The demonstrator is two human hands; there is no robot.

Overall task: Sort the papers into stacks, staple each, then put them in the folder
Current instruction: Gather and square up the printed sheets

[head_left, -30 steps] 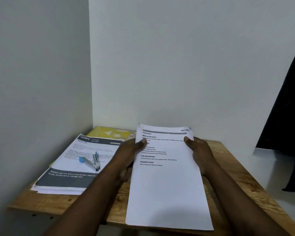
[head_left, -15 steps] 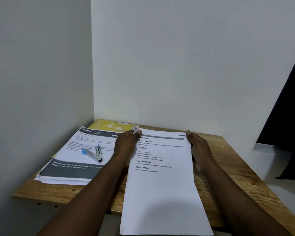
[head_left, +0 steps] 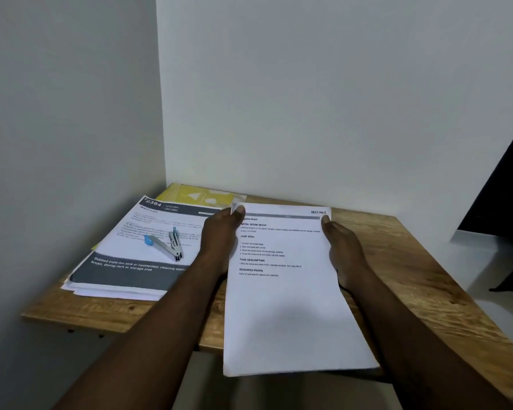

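A white stack of printed papers [head_left: 288, 306] lies lengthwise on the wooden table [head_left: 412, 276], its near end hanging over the front edge. My left hand [head_left: 219, 235] pinches its top left corner, thumb on top. My right hand [head_left: 341, 244] holds the right edge near the top, thumb on the sheet. To the left lies a second stack of papers [head_left: 125, 261] with a grey band, and a silver stapler [head_left: 169, 247] with a blue end rests on it. A yellow folder [head_left: 196, 196] sits under that stack, against the back wall.
White walls close in the table at the back and left. A dark curtain or cloth [head_left: 504, 202] hangs at the right. Bare wood shows on the table's right half.
The white stack has come down from a raised tilt and now lies flatter on the table. Both hands slid up toward its top corners.
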